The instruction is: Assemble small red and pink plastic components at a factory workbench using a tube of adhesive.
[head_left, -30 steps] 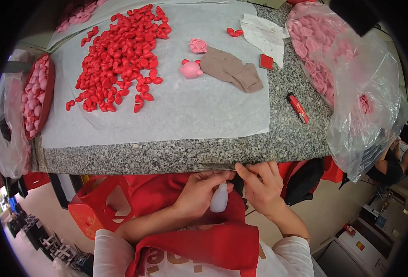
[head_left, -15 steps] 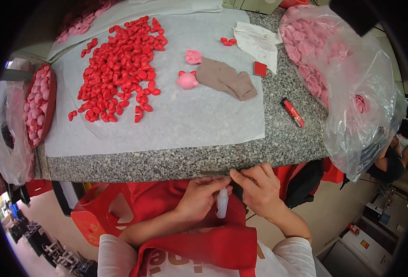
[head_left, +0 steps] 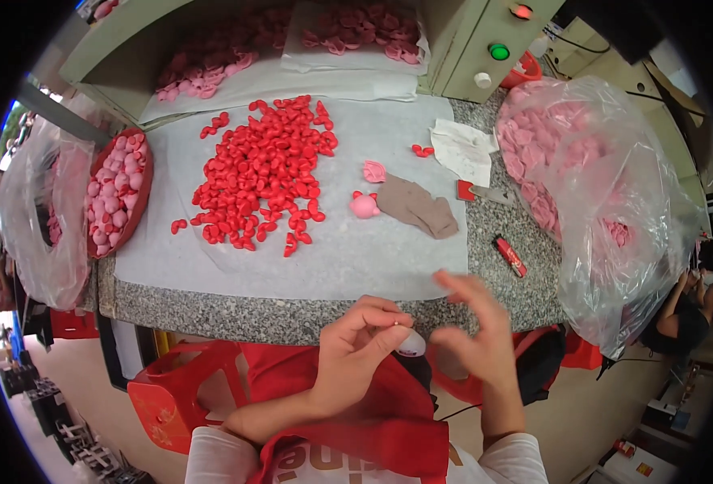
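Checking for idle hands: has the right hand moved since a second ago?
Yes. The right hand has lifted, fingers spread, off the small white piece, up over the counter edge.

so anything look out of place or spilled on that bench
Mostly tidy. A few red pieces lie apart from the main red pile, two more beside the white cloth. Nothing looks damaged.

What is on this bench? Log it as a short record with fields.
left hand: pinches a small pale pink piece
right hand: open, beside the piece, fingers spread
white sheet: bears a heap of red pieces, a pink figure, a brown cloth
granite counter: red marker
right side: clear bag of pink pieces
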Motion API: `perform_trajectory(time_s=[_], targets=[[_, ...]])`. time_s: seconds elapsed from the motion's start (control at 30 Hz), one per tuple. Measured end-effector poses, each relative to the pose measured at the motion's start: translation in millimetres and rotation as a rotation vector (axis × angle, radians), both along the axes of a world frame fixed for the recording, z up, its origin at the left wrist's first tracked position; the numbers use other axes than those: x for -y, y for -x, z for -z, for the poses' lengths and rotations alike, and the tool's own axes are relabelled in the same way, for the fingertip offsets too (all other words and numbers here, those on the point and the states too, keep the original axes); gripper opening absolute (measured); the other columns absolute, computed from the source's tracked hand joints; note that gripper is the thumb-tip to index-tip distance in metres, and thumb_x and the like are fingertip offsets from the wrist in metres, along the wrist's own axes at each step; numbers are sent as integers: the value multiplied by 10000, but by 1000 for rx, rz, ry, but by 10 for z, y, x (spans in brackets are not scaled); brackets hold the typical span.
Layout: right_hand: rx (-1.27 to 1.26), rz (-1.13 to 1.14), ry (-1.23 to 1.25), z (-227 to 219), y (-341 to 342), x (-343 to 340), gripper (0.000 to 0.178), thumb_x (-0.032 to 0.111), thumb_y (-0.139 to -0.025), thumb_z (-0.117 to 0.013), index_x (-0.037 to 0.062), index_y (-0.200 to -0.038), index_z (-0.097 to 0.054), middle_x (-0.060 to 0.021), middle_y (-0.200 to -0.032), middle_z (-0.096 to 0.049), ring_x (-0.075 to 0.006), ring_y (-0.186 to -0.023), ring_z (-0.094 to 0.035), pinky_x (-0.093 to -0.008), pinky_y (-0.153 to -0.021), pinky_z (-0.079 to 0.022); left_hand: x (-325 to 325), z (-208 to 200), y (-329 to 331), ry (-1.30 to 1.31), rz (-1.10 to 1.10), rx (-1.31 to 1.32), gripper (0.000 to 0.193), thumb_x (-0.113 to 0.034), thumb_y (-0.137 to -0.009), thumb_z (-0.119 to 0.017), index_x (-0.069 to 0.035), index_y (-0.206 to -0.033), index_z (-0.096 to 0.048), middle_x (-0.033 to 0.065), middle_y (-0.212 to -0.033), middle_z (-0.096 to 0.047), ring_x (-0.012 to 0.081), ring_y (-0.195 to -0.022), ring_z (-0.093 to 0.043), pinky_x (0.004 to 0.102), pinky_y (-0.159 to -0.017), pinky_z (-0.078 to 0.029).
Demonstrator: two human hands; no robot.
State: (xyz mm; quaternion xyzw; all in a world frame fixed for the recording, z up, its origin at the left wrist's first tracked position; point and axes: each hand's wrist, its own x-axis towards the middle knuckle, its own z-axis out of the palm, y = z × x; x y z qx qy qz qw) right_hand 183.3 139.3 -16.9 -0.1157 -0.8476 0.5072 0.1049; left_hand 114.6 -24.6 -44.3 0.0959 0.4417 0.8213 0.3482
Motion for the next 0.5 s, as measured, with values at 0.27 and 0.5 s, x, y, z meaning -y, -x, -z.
perform_trajectory(time_s=[0.27,0.5], targets=[[28,238,392,298,-89,413,403,15,-759,-627,-1,-1140,-497,-70,-905,-599,-141,-826,-568,-247,-752,-440,-179,-263,744,479,-50,-1040,244,23,-703,-639,-11,-942,-605,101,-965,-559,201,-896,-565,291,-752,-465],[-98,353,618,204,-102,494,416,-30,-736,-627,-21,-1117,-460,-98,-870,-608,-122,-789,-567,-236,-729,-444,-368,103,1191,789,-121,-1458,300,-21,-649,-670,-43,-945,-620,88,-958,-576,258,-864,-556,312,-693,-471]])
